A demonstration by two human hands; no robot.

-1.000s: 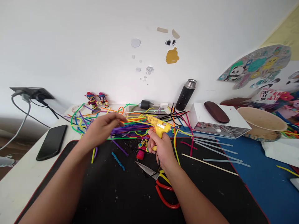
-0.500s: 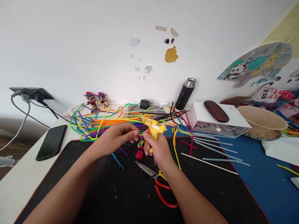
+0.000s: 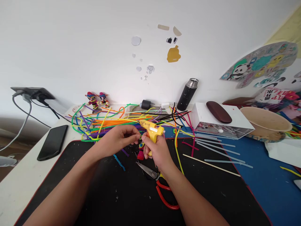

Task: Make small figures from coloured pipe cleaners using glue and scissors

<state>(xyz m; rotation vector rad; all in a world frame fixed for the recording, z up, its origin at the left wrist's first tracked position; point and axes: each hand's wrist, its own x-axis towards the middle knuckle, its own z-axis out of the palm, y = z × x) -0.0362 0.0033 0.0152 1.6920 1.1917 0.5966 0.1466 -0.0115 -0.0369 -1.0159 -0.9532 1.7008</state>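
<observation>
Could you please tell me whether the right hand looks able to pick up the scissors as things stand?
Probably not straight away: the right hand is wrapped around the yellow glue gun. The scissors lie nearby on the black mat, partly hidden by the forearm.

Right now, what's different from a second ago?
The left hand has moved right, close to the yellow glue gun, its fingertips drawn together; whether they hold anything is unclear. The right hand still holds the glue gun, and both shifted slightly left. The scissors, phone and black flask stayed put.
</observation>
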